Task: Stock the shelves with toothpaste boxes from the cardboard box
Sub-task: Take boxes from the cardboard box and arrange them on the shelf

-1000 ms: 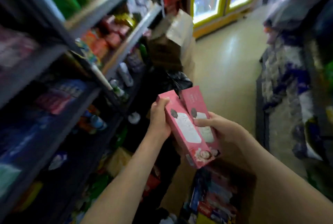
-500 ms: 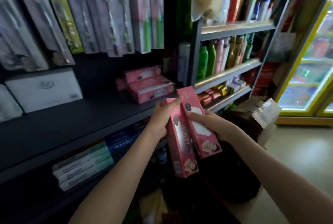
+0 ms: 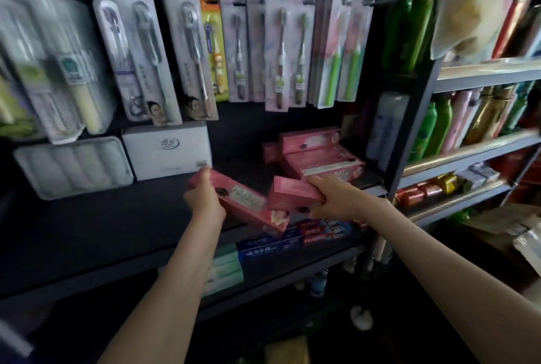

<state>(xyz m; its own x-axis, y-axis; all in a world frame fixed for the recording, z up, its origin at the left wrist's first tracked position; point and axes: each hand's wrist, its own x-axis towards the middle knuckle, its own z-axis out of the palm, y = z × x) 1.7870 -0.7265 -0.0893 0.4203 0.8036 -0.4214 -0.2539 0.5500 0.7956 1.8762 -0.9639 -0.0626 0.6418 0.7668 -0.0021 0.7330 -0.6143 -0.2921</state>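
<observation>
Over a dark shelf (image 3: 87, 217), two pink toothpaste boxes: one gripped tilted in left hand (image 3: 205, 202), one clasped by right hand (image 3: 330, 200).

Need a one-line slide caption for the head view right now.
Left hand and right hand each bring a pink toothpaste box toward the pink stack on the dark shelf.

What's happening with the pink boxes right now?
Left hand holds one pink box. Right hand holds another, near the pink stack. Nothing in the way.
</observation>
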